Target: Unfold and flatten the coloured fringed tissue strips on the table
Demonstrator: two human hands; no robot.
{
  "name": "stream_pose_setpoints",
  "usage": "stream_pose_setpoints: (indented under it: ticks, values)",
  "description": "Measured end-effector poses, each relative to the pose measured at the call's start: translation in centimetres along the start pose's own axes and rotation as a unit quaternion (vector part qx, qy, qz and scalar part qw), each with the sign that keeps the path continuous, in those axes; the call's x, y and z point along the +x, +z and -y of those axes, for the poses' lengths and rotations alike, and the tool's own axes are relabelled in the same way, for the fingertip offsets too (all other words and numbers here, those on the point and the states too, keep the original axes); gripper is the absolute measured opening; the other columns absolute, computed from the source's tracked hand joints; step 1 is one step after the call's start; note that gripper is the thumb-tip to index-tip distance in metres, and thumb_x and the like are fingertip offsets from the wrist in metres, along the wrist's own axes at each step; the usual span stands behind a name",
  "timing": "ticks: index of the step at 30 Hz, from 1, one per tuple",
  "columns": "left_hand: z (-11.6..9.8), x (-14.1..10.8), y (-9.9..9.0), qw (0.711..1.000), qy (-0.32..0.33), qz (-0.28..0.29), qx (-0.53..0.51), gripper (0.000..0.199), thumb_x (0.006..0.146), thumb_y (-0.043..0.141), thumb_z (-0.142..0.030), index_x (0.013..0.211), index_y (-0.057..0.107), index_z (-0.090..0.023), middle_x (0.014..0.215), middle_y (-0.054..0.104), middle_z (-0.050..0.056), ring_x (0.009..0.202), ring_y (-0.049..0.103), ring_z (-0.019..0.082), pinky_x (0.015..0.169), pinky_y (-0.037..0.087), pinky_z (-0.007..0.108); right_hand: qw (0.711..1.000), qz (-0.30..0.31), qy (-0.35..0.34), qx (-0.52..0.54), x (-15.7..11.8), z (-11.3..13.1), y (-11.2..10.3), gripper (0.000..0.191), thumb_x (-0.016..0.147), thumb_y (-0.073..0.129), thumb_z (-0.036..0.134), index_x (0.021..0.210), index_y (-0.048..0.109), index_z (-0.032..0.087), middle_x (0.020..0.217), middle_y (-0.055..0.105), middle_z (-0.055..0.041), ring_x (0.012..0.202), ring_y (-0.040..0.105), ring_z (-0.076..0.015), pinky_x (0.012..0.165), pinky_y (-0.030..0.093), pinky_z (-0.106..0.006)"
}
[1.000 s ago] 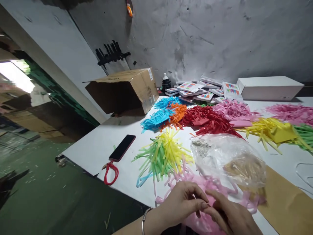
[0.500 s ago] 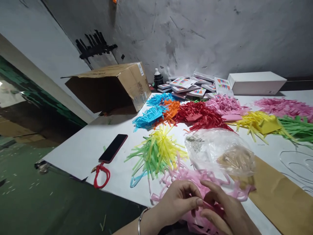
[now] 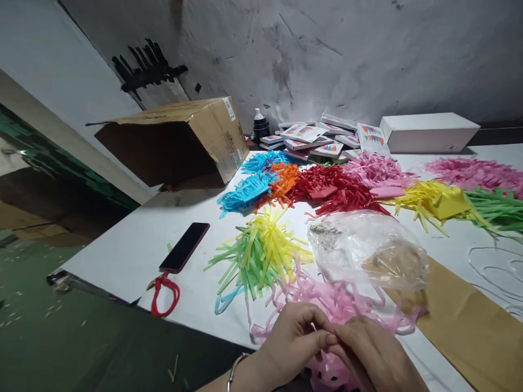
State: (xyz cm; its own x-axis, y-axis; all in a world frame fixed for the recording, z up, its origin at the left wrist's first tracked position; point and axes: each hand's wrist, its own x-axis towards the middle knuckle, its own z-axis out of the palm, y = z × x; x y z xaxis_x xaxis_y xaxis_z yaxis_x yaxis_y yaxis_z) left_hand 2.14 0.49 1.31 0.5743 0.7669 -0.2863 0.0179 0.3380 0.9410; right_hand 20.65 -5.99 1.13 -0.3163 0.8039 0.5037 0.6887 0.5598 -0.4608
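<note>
At the table's front edge, my left hand is closed in a pinch, thumb against forefinger, on the pink paper tassel. My right hand meets it fingertip to fingertip and pinches the same tassel; the pinched part is mostly hidden by the fingers. Pink strips spread out beyond both hands and also hang below them. Just past the left hand lie a green tassel and a yellow tassel. A clear plastic bag rests beyond the right hand.
A phone with a red strap lies left. An open cardboard box stands behind it. Flat printed boxes, a white box and red fringe are at the back. Brown paper covers the right front.
My right hand's fingers, spread a little before, have closed in against the left fingertips. The left hand keeps its pinch. The view has shifted slightly.
</note>
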Motion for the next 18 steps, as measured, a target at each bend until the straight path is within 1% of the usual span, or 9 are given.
stream_pose_setpoints:
  ticks: [3,5,6,8,10,11,13,16,18]
  values:
    - [-0.7,-0.4,-0.4,0.997,0.025,-0.001,0.066,0.024,0.079,0.076,-0.035,0.072,0.068,-0.013,0.064,0.065,0.003,0.054,0.057,0.012,0.053,0.045,0.021,0.998,-0.031,-0.036,-0.030,0.7,0.3,0.5,0.021,0.104,0.041,0.013,0.092,0.057,0.020,0.067,0.057,0.0032,0.060,0.057,-0.0121,0.081,0.051,-0.029]
    - [-1.2,-0.9,-0.8,0.992,0.043,0.001,0.119,0.021,0.082,0.071,-0.032,0.073,0.068,-0.014,0.066,0.062,0.001,0.054,0.056,0.011,0.053,0.043,0.021,0.998,-0.033,-0.049,-0.037,1.0,0.3,0.9,0.026,0.100,0.040,0.008,0.082,0.053,0.021,0.064,0.052,0.0056,0.056,0.052,-0.0101,0.091,0.048,-0.031]
    - [-1.4,-1.1,-1.1,0.989,0.048,0.003,0.141,0.019,0.083,0.069,-0.030,0.074,0.067,-0.014,0.067,0.061,0.001,0.054,0.055,0.011,0.053,0.042,0.021,0.998,-0.029,-0.049,-0.035,1.1,0.3,1.0,0.027,0.098,0.040,0.006,0.079,0.051,0.022,0.063,0.051,0.0065,0.055,0.050,-0.0095,0.093,0.047,-0.031]
    - [-1.6,-1.6,-1.7,0.981,0.062,0.004,0.182,0.015,0.084,0.067,-0.027,0.074,0.067,-0.015,0.069,0.061,0.000,0.056,0.055,0.011,0.054,0.041,0.021,0.998,-0.024,-0.043,-0.028,1.1,0.3,1.3,0.027,0.097,0.041,0.006,0.077,0.049,0.022,0.063,0.050,0.0071,0.056,0.051,-0.0092,0.095,0.045,-0.030]
    - [-1.6,-1.9,-2.1,0.973,0.082,-0.002,0.215,0.014,0.084,0.067,-0.026,0.074,0.067,-0.016,0.069,0.062,0.001,0.061,0.055,0.012,0.058,0.040,0.022,0.998,-0.034,-0.037,-0.034,1.1,0.4,1.6,0.022,0.099,0.043,0.012,0.081,0.052,0.022,0.066,0.053,0.0066,0.060,0.053,-0.0101,0.099,0.042,-0.032]
    - [-1.5,-1.9,-2.2,0.971,0.090,-0.006,0.223,0.015,0.084,0.068,-0.026,0.074,0.067,-0.016,0.069,0.063,0.001,0.063,0.056,0.013,0.060,0.040,0.022,0.998,-0.039,-0.039,-0.041,1.1,0.6,1.8,0.020,0.100,0.044,0.014,0.084,0.053,0.021,0.067,0.054,0.0062,0.061,0.053,-0.0107,0.102,0.040,-0.033]
    - [-1.5,-1.9,-2.3,0.970,0.099,-0.010,0.221,0.017,0.085,0.070,-0.029,0.073,0.068,-0.017,0.068,0.064,0.001,0.065,0.056,0.014,0.061,0.039,0.023,0.996,-0.042,-0.043,-0.063,1.1,0.8,2.3,0.020,0.100,0.043,0.010,0.087,0.055,0.020,0.069,0.055,0.0050,0.062,0.052,-0.0118,0.105,0.037,-0.037]
    - [-1.5,-1.9,-2.4,0.967,0.104,-0.006,0.234,0.020,0.089,0.066,-0.031,0.074,0.066,-0.017,0.071,0.064,0.001,0.068,0.057,0.015,0.063,0.040,0.024,0.993,-0.044,-0.063,-0.090,1.2,1.0,3.3,0.028,0.094,0.039,0.001,0.080,0.054,0.020,0.065,0.051,0.0044,0.060,0.045,-0.0128,0.106,0.036,-0.043]
    - [-1.5,-2.1,-2.5,0.960,0.101,-0.004,0.261,0.021,0.093,0.062,-0.031,0.076,0.064,-0.018,0.073,0.063,0.002,0.069,0.056,0.015,0.064,0.040,0.024,0.991,-0.056,-0.068,-0.103,1.2,1.0,3.8,0.028,0.093,0.041,0.003,0.075,0.053,0.021,0.063,0.049,0.0042,0.059,0.043,-0.0132,0.104,0.037,-0.044]
